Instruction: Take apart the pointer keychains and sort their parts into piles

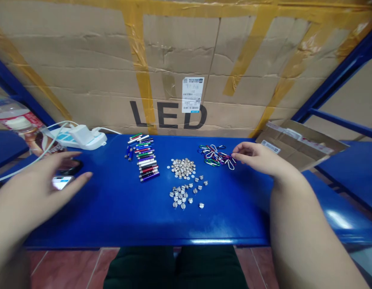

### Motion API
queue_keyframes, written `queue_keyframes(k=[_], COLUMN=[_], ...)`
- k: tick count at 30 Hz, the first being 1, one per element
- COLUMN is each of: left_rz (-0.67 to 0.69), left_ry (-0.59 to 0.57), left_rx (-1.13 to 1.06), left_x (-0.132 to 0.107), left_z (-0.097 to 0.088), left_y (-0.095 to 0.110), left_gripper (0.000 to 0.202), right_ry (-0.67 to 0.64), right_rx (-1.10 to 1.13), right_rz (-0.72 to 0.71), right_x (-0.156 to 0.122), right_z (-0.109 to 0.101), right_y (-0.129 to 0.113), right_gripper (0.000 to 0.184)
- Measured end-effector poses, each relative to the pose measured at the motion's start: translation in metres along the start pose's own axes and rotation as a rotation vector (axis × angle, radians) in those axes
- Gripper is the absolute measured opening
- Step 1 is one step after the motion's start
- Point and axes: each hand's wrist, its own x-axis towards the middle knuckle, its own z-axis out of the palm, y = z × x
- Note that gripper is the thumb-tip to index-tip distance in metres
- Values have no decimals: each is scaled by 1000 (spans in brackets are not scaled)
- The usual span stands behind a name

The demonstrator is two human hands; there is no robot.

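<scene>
My left hand (44,186) hovers at the left with thumb and fingers spread, holding nothing, above a lit phone (62,182) and a dark rounded object (72,167). At the right edge of a pile of coloured carabiners (214,155), the fingertips of my right hand (255,157) are pinched on a carabiner. Small penlight-like tubes (147,162) in several colours lie in a column left of centre. Between them and the carabiners is a heap of small round button-cell-like discs (182,167). Nearer to me are scattered small silver metal caps (179,196).
A white power strip (79,137) with plugged-in cables and a plastic bottle (31,132) stand back left. A large taped cardboard box (174,60) walls off the back of the blue table (128,220). An opened small carton (297,144) sits at the right, beside blue metal frame bars.
</scene>
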Motion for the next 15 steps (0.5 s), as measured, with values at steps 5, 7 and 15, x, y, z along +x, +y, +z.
queue_keyframes(k=[5, 7, 15], left_rz=[429, 516, 602], left_ry=[-398, -532, -355], left_rx=[-325, -353, -30], left_x=[-11, -10, 21], left_z=[-2, 7, 32], left_y=[89, 105, 124], left_gripper=[42, 33, 32], right_ry=[-6, -12, -19], right_rx=[24, 24, 70], right_rz=[8, 5, -22], right_x=[0, 0, 2], right_z=[3, 4, 9], right_y=[-8, -11, -12], right_gripper=[32, 31, 32])
